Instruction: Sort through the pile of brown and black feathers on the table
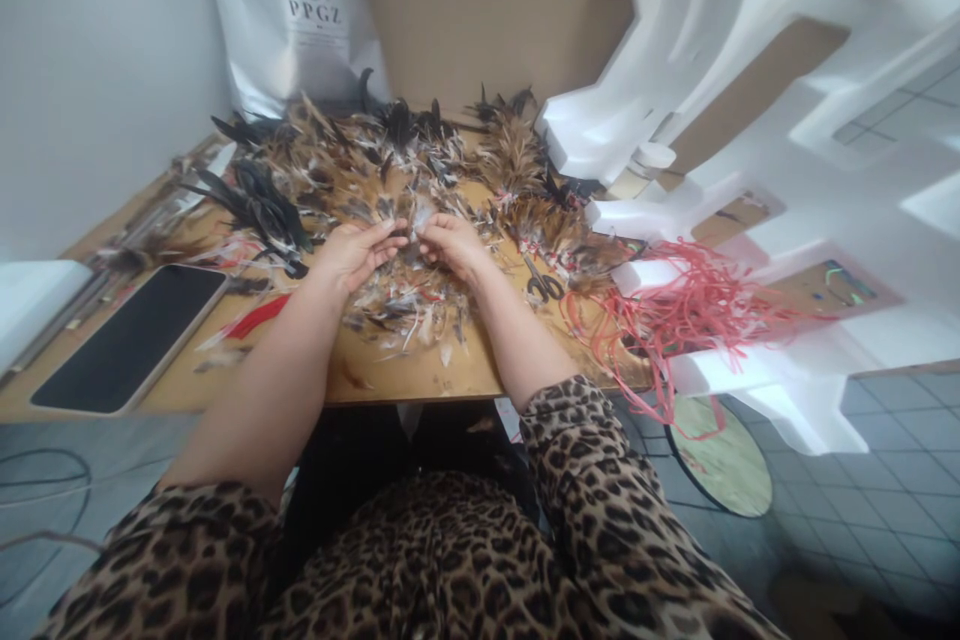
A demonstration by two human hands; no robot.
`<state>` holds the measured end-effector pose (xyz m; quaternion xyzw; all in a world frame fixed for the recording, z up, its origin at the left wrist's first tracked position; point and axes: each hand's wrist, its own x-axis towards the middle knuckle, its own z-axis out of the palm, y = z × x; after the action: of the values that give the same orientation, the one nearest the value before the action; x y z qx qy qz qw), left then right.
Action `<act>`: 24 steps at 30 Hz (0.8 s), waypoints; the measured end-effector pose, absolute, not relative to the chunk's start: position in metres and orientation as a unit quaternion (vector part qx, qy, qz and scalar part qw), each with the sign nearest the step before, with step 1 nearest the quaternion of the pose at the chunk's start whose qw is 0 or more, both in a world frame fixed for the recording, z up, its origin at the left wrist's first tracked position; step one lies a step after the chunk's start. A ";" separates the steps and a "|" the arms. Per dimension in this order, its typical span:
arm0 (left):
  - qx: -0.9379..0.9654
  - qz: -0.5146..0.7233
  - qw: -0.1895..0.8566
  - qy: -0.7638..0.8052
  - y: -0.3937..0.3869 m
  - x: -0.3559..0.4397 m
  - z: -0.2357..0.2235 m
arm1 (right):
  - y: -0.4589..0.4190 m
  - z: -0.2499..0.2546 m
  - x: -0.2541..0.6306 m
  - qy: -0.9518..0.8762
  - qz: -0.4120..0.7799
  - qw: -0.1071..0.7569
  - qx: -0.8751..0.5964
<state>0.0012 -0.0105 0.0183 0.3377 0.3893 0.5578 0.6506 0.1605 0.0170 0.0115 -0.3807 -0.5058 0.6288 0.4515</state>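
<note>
Close together over the middle of the table, both my hands pinch at small feathers. In my left hand (365,253) the thumb and fingertips are closed on a brown feather, its outline blurred. My right hand (452,245) holds a pale, fluffy feather (424,213) between thumb and forefinger. Beneath and in front of the hands lies a loose pile of brown and white feathers (405,305). Behind them spreads a larger heap of brown feathers (337,160). A bunch of long black feathers (259,205) lies to the left.
Black-handled scissors (544,288) lie right of my hands, beside tangled red ribbons (697,305) hanging over the table edge. White foam pieces (600,135) stand on the right. A phone (131,338) and a red strip (256,317) lie left. A printed white bag (300,30) stands behind.
</note>
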 end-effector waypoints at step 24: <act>0.318 0.628 0.549 0.451 -0.004 0.000 0.015 | 0.024 0.011 0.165 -0.418 0.646 0.492 -0.408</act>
<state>0.0002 -0.0037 0.0155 0.3176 0.4506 0.6283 0.5489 0.1651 0.0244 0.0109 -0.4082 -0.4178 0.6459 0.4916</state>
